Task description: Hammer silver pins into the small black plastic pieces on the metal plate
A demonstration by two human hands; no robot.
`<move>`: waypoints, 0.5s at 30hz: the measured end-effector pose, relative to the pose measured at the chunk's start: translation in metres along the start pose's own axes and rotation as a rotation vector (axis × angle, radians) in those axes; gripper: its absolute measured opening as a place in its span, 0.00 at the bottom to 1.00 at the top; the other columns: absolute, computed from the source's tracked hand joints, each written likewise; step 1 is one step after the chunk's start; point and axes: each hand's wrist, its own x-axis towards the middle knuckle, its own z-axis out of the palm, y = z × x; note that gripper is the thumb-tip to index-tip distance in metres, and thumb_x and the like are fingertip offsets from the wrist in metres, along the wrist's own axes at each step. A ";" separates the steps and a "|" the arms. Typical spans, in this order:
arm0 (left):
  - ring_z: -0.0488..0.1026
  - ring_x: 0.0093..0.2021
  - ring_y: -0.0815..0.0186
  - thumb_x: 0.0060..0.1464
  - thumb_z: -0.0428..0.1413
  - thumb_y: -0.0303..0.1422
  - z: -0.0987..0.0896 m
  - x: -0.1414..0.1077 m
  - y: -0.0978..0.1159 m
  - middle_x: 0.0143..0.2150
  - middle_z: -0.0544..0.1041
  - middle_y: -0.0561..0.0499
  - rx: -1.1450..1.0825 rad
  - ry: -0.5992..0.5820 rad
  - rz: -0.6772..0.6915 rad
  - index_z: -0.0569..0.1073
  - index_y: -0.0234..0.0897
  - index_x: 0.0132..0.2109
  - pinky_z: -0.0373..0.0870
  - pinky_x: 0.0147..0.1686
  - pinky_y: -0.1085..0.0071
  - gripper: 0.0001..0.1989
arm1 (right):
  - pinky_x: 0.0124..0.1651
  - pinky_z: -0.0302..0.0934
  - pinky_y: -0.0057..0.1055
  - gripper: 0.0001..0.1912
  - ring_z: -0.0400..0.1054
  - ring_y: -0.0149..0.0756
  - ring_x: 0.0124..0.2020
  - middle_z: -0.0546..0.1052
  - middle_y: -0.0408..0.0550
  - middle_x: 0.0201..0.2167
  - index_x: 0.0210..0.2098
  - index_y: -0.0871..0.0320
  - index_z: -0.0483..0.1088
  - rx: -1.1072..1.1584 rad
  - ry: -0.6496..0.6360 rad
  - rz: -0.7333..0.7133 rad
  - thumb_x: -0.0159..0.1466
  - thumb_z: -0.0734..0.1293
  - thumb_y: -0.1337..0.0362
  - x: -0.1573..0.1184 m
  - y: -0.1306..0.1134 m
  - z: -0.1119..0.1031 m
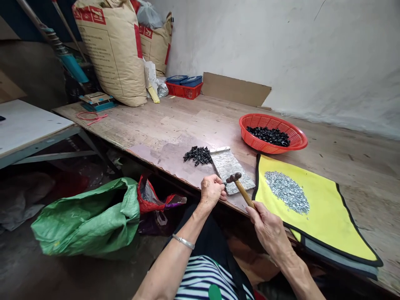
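Wooden table (184, 118) with a metal plate (233, 173) near me: my left fingers (217, 183) pinch at its edge, on what I can't tell; my right fingers (254, 208) wrap a hammer (242, 189) above it; black pieces (197, 155) lie just beside it, a red basket (271, 133) beyond.

Passage between the person's left hand (212, 191) and right hand (268, 229) is narrow, obstructed by the short wooden-handled hammer (240, 187) and the speckled grey metal block (233, 168). Directly beyond the right hand lies the yellow black-edged fabric mat (315, 212), bearing a heap of small silver pieces (286, 192). The round red plastic basket (273, 132) stands beyond the block, near the mat's top corner. A hand could pass over the pale wooden worktop (175, 116) between basket and white plaster wall (281, 41). A heap of small black pieces (197, 155) obstructs the block's left side. Below the worktop edge, a green woven sack (90, 216) rests on the floor (78, 275).
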 end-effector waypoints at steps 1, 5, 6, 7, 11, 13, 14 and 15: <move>0.66 0.12 0.70 0.39 0.53 0.19 0.000 0.000 0.000 0.11 0.64 0.57 0.001 -0.002 -0.004 0.64 0.34 0.23 0.68 0.13 0.74 0.07 | 0.24 0.55 0.30 0.17 0.61 0.34 0.19 0.69 0.44 0.19 0.31 0.56 0.68 -0.052 0.042 -0.049 0.61 0.57 0.50 0.000 -0.003 -0.001; 0.65 0.11 0.69 0.38 0.54 0.20 -0.001 0.001 0.001 0.10 0.65 0.56 0.002 -0.021 -0.032 0.64 0.34 0.23 0.67 0.12 0.74 0.07 | 0.28 0.56 0.29 0.18 0.67 0.36 0.25 0.75 0.50 0.29 0.42 0.59 0.68 -0.201 0.263 -0.193 0.65 0.55 0.54 -0.002 -0.013 0.002; 0.65 0.11 0.69 0.38 0.54 0.20 -0.001 0.001 0.001 0.10 0.65 0.56 0.001 -0.021 -0.037 0.64 0.34 0.23 0.67 0.12 0.74 0.07 | 0.27 0.55 0.29 0.17 0.67 0.36 0.24 0.74 0.50 0.27 0.43 0.59 0.68 -0.279 0.263 -0.203 0.66 0.54 0.56 -0.003 -0.014 0.005; 0.65 0.11 0.69 0.38 0.55 0.21 -0.001 0.001 0.002 0.10 0.64 0.56 -0.002 -0.019 -0.040 0.64 0.34 0.22 0.68 0.13 0.74 0.07 | 0.25 0.52 0.29 0.16 0.66 0.36 0.21 0.74 0.49 0.24 0.41 0.59 0.68 -0.377 0.225 -0.200 0.66 0.53 0.59 -0.004 -0.013 0.007; 0.65 0.12 0.69 0.38 0.55 0.21 -0.001 0.002 0.003 0.09 0.63 0.57 -0.016 -0.013 -0.049 0.63 0.34 0.21 0.69 0.15 0.72 0.08 | 0.22 0.45 0.28 0.13 0.63 0.34 0.16 0.69 0.45 0.15 0.34 0.58 0.68 -0.677 0.092 -0.178 0.65 0.53 0.64 -0.004 -0.009 0.010; 0.65 0.11 0.69 0.38 0.54 0.21 -0.001 0.002 0.003 0.09 0.63 0.57 -0.020 -0.017 -0.053 0.63 0.34 0.21 0.69 0.14 0.72 0.07 | 0.22 0.46 0.28 0.14 0.64 0.34 0.16 0.71 0.46 0.19 0.35 0.59 0.68 -0.682 0.174 -0.218 0.66 0.53 0.62 -0.003 -0.010 0.004; 0.65 0.11 0.69 0.38 0.54 0.20 -0.001 0.003 0.003 0.09 0.64 0.56 -0.020 -0.019 -0.055 0.63 0.34 0.21 0.69 0.14 0.71 0.07 | 0.22 0.47 0.28 0.14 0.65 0.34 0.17 0.73 0.47 0.21 0.36 0.59 0.68 -0.664 0.226 -0.248 0.66 0.53 0.61 -0.003 -0.012 0.000; 0.65 0.11 0.68 0.37 0.54 0.20 -0.001 0.003 0.002 0.09 0.64 0.56 -0.020 -0.022 -0.056 0.64 0.34 0.21 0.69 0.14 0.71 0.07 | 0.23 0.49 0.28 0.14 0.66 0.35 0.18 0.75 0.48 0.24 0.38 0.59 0.68 -0.633 0.275 -0.281 0.67 0.53 0.61 -0.003 -0.014 -0.003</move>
